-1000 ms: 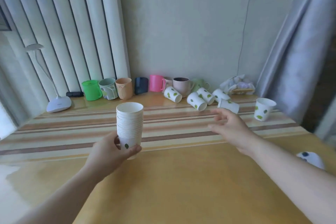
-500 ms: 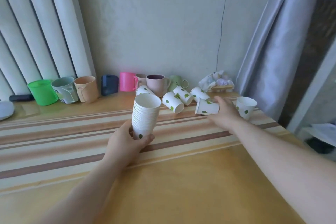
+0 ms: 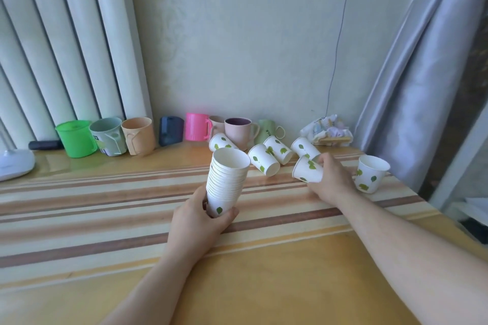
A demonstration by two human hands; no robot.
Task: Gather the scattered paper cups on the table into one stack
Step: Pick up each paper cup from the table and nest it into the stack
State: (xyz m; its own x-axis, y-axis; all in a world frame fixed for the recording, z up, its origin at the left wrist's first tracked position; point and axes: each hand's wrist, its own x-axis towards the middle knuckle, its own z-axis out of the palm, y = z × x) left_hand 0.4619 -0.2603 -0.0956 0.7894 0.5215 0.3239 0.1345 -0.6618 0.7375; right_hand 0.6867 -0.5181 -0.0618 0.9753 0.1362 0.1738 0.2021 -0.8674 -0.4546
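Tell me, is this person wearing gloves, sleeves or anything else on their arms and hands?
No. Both forearms are bare as far as the picture shows, with no sleeves in view. The left hand and right hand wear no gloves, rings, watch or bracelet that I can see.

Plastic mugs [image 3: 137, 136] along wall, lamp base [image 3: 14, 163] far left, crumpled wrapper [image 3: 326, 130] by curtain [image 3: 412, 82].

White paper cups [image 3: 264, 163] are showing green leaf prints, lying on a table [image 3: 105, 208] wearing brown-and-cream stripes.
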